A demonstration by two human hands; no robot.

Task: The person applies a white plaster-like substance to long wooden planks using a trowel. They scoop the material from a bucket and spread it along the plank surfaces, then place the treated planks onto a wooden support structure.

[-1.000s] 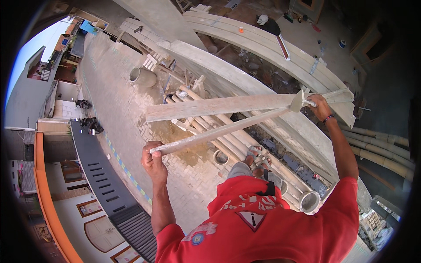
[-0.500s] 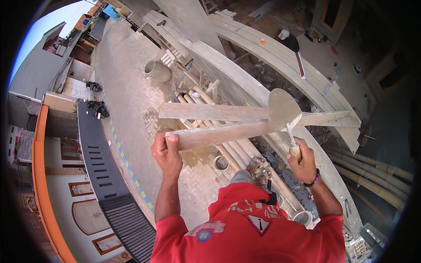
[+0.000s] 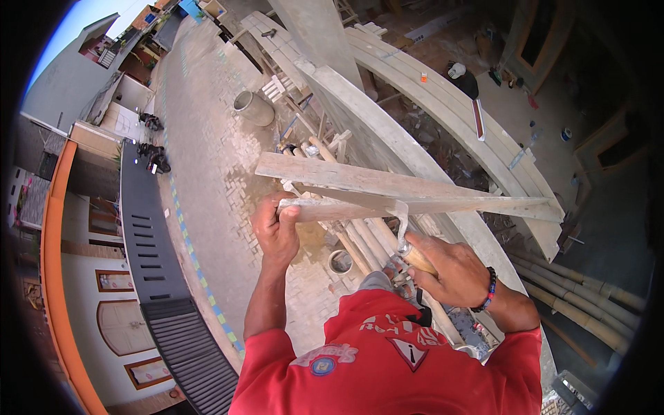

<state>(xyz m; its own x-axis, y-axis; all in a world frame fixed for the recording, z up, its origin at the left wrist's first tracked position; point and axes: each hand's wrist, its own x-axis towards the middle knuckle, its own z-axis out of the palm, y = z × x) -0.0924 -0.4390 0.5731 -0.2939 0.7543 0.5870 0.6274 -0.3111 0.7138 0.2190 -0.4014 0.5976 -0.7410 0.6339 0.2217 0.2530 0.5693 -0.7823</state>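
My left hand (image 3: 275,232) grips the near end of a short pale board (image 3: 325,207). In my right hand (image 3: 453,273) is a trowel (image 3: 402,228), held by its wooden handle, with its bent metal neck up against that board; the blade's shape is mostly hidden from this angle. A longer weathered plank (image 3: 332,173) runs across just above the short board, on to the concrete edge at the right. My feet show below among bamboo poles, partly hidden by my hands and red shirt.
A concrete ledge (image 3: 366,107) and a planked platform (image 3: 512,149) run diagonally on the right, near what looks like a person in dark clothing (image 3: 465,84) and bamboo poles (image 3: 581,297). Below are a paved lane (image 3: 207,159), concrete rings (image 3: 253,108) and motorcycles (image 3: 152,158).
My right hand has come down and toward my left with the trowel; its broad blade has turned mostly out of sight. The short board's left end is raised slightly and moved right with my left hand.
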